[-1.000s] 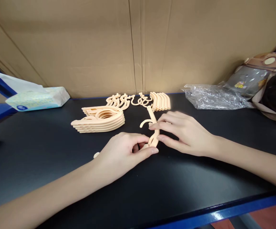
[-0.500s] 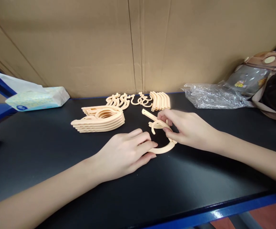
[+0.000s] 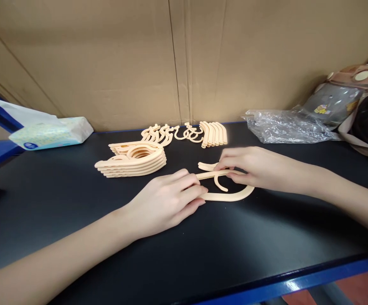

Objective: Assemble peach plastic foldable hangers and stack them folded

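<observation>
A cream plastic folding clothes hanger [image 3: 231,196] lies on the black table between my hands, its two arms bent round towards each other with the small hook [image 3: 221,184] inside the loop. The near arm's left end is pinched by my left hand [image 3: 174,199]. From the right, my right hand [image 3: 242,165] grips the far arm close to the hook, fingers closed on it. Just behind, a loose cream curved piece [image 3: 206,166] is partly hidden by my right fingers. Left of them stands a stack of folded hangers [image 3: 133,163].
Loose hooks [image 3: 188,132] and a row of hanger arms [image 3: 213,134] lie at the back by the cardboard wall [image 3: 123,63]. A tissue pack [image 3: 53,133] sits far left. Clear plastic wrapping [image 3: 285,127] and a drinking bottle [image 3: 336,99] are at the right.
The hanger's far arm has swung down from a raised slant to nearly level, alongside the near arm. My right hand moved with it, slightly right; my left hand stayed almost still.
</observation>
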The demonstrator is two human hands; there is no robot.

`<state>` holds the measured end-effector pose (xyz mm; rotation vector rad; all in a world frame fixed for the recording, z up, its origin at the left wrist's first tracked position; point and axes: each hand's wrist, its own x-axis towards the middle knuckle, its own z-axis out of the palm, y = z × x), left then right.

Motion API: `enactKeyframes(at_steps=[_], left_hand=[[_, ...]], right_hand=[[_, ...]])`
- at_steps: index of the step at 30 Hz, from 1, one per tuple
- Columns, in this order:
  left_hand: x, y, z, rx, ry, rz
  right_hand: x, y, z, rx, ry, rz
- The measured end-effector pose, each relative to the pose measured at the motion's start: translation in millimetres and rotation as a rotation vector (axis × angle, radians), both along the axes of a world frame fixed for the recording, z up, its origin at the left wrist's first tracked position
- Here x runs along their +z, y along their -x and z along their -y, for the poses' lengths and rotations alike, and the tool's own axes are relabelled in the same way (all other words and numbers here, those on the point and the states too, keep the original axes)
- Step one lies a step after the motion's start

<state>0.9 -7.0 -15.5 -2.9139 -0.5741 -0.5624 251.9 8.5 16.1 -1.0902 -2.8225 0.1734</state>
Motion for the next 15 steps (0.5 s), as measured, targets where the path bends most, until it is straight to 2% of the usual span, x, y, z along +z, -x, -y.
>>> enactKeyframes(at_steps=[6, 11, 15], left_hand=[[1.6, -0.3, 0.1, 0.005, 0.044, 0.013], [1.0, -0.2, 0.3, 0.028, 0.071, 0.042], [-1.0, -0.3, 0.2, 0.063, 0.088, 0.071]], right_hand=[[0.0, -5.4, -5.8, 0.006, -0.023, -0.027], [9.6, -14.8, -14.9, -0.129, -0.034, -0.050], [16.9, -27.3, -21.8, -0.241, -0.005, 0.038]])
